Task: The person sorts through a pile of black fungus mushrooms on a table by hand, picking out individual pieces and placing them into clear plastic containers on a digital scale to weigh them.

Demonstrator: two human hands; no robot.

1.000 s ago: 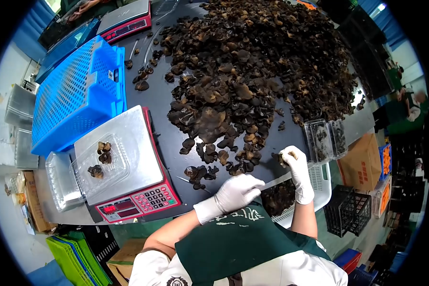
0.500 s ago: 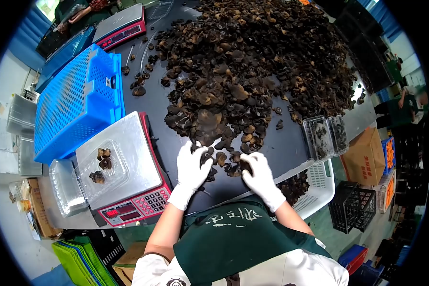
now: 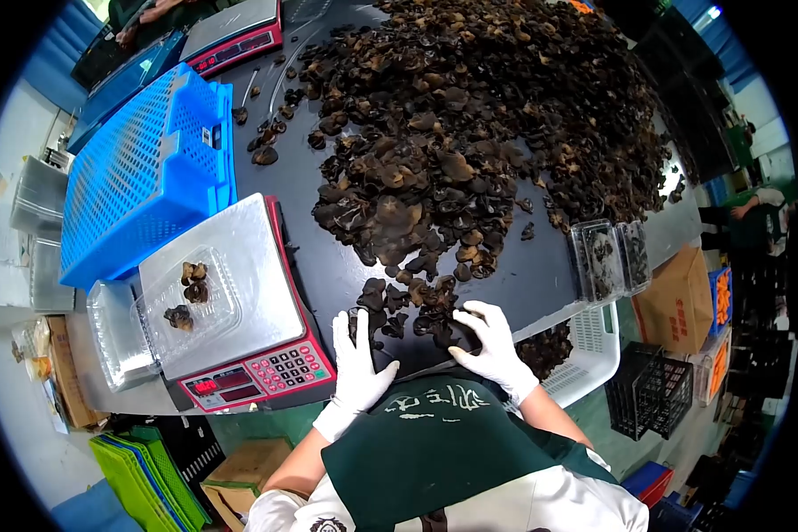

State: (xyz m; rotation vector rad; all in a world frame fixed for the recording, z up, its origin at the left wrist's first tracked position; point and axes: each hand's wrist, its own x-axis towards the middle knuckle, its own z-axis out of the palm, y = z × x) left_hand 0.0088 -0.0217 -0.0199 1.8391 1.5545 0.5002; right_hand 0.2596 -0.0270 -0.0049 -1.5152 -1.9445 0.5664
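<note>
Along the near edge of the dark flat table (image 3: 536, 275), a white-gloved left hand (image 3: 360, 368) and white-gloved right hand (image 3: 494, 350), fingers spread apart, flank small ruffled brown-black fungus pieces (image 3: 434, 298), seemingly to pen them off from the far brown-black heap (image 3: 505, 115).

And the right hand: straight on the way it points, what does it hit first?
Likely the small clump of dark pieces just ahead of the right hand, before the big pile. Depth's unclear; it may already touch.

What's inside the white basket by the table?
Dark, frilly pieces are inside the white basket. The table and right hand hide part; what's there can't be seen.
</note>
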